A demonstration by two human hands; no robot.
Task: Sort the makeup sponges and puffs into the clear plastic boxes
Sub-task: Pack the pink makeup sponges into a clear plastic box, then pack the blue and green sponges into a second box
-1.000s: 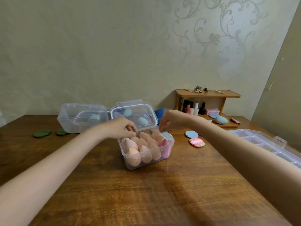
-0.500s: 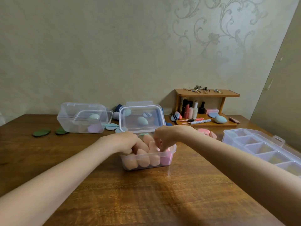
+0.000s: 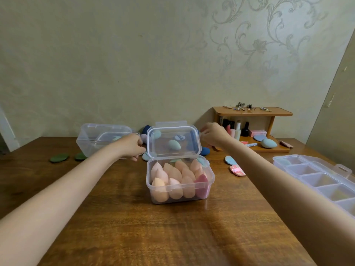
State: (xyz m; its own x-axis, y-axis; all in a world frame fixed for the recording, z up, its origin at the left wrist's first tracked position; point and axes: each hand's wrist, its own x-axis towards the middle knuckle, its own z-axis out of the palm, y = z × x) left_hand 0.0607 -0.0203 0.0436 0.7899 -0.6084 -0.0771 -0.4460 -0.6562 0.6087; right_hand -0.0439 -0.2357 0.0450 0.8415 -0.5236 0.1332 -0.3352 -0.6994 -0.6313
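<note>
Fingers of both hands loosely curled, empty, left hand [image 3: 132,147] and right hand [image 3: 213,134] flanking raised box lid [image 3: 172,139].

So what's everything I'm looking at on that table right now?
Clear plastic box with raised hinged lid: one, table centre, full of egg-shaped sponges.
Peach egg-shaped sponges: about a dozen, upright in that box.
Dark pink sponge: one, box's near right corner.
Second clear plastic box: one, back left.
Green flat puffs: two, far left on table.
Clear divided organiser: one, right edge.
Blue puff and pink striped puff: one each, right of centre box.
Wooden shelf: one, back right, holding bottles and sponges.
Left hand: beside lid's left edge, holding nothing.
Right hand: beside lid's right edge, holding nothing.
</note>
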